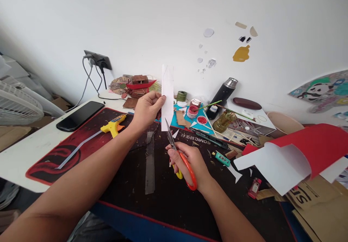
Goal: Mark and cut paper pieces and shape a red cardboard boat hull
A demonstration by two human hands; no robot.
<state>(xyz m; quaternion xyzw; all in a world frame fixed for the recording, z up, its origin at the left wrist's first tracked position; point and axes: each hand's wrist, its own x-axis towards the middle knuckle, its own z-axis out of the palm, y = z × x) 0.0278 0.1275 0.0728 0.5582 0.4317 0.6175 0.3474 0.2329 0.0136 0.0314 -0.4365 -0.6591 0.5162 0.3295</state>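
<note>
The left hand [149, 108] pinches a paper strip [168, 86], its bottom beside scissors [171, 137] gripped in the right hand [197, 159].

- Your L arm [89, 175] stretches fwd, bare; L hand [148, 108] raised, thumb [160, 103] & fingers [154, 95] pinched.
- Your R forearm [231, 209] angles in from lower rt; R hand [197, 160] lower, fingers curled.

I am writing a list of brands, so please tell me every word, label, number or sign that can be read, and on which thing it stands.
"SOMIC": on the mat; the Chinese characters beside it are too small to read surely.
"SF": on the cardboard, slanted.
Too small or blurred: markings on the glue gun, green item and red item.
</note>
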